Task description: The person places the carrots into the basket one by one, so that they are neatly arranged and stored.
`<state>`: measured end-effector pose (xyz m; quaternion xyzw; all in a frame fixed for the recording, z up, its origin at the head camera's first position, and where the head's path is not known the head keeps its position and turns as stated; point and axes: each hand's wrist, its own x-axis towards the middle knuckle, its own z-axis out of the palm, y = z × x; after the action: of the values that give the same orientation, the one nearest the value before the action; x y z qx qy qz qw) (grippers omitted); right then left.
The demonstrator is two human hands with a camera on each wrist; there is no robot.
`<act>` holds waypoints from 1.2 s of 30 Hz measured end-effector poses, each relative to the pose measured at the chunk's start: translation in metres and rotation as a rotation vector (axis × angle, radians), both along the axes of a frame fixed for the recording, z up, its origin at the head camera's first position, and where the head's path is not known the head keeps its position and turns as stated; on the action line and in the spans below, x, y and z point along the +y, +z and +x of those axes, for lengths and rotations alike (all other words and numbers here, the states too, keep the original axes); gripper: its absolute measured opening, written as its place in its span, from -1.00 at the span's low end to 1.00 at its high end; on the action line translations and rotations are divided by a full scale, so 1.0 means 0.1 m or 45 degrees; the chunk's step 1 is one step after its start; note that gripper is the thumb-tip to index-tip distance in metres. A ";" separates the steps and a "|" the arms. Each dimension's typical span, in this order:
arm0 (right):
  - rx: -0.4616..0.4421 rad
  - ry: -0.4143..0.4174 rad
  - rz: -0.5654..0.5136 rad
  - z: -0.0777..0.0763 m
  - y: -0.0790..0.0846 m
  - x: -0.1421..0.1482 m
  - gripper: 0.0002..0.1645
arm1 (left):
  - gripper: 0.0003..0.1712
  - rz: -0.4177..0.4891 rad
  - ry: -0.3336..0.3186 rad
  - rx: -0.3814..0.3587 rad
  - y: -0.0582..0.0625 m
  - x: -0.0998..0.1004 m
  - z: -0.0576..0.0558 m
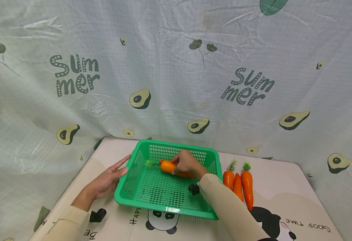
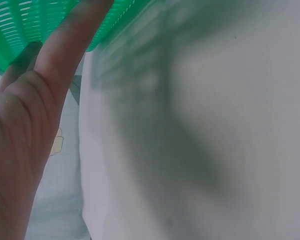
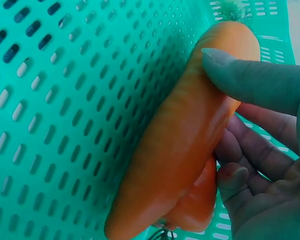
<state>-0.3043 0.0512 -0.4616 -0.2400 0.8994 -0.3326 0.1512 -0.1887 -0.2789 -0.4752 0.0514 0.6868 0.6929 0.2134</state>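
Note:
A green plastic basket (image 1: 172, 210) with slotted walls stands on the table. Inside it, my right hand (image 1: 186, 163) pinches an orange carrot (image 3: 175, 145) between thumb and fingers. In the right wrist view a second carrot (image 3: 197, 205) lies partly hidden beneath the held one. Feathery green leaves (image 1: 152, 163) show beyond the held carrot's thick end. My left hand (image 1: 111, 179) is at the basket's left side, its fingers extended along the outer wall; in the left wrist view the straight fingers touch the green wall, and some fingertips are hidden.
Right of the basket lie three carrots: one with leaves (image 1: 228, 179), one without visible leaves (image 1: 237, 187), and a longer leafy one (image 1: 247, 187). The printed table cover (image 1: 278, 180) meets a hanging grey-green cloth (image 1: 169, 67) at the back.

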 end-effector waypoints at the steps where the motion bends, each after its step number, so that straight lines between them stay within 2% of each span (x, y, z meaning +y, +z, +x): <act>1: 0.000 -0.001 0.007 0.01 0.00 0.00 -0.54 | -0.15 -0.003 -0.003 0.002 0.00 0.00 0.00; 10: -0.004 -0.023 -0.003 0.04 -0.01 0.07 -0.62 | -0.15 0.004 -0.022 -0.007 -0.01 0.04 -0.01; 17: -0.033 -0.126 -0.154 0.05 -0.01 0.15 -0.69 | -0.14 -0.034 -0.025 0.002 0.02 0.06 0.00; 27: -0.243 -0.368 -0.378 0.14 0.25 0.26 -0.81 | -0.15 -0.065 0.002 0.011 0.01 0.05 -0.01; 36: -0.272 -0.394 -0.497 0.22 0.50 0.54 -0.76 | -0.16 -0.090 0.033 0.009 0.03 0.07 -0.01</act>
<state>-0.2826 0.1053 -0.4117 -0.0880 0.8232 -0.5422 0.1434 -0.1895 -0.2719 -0.4721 0.0373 0.7122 0.6708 0.2037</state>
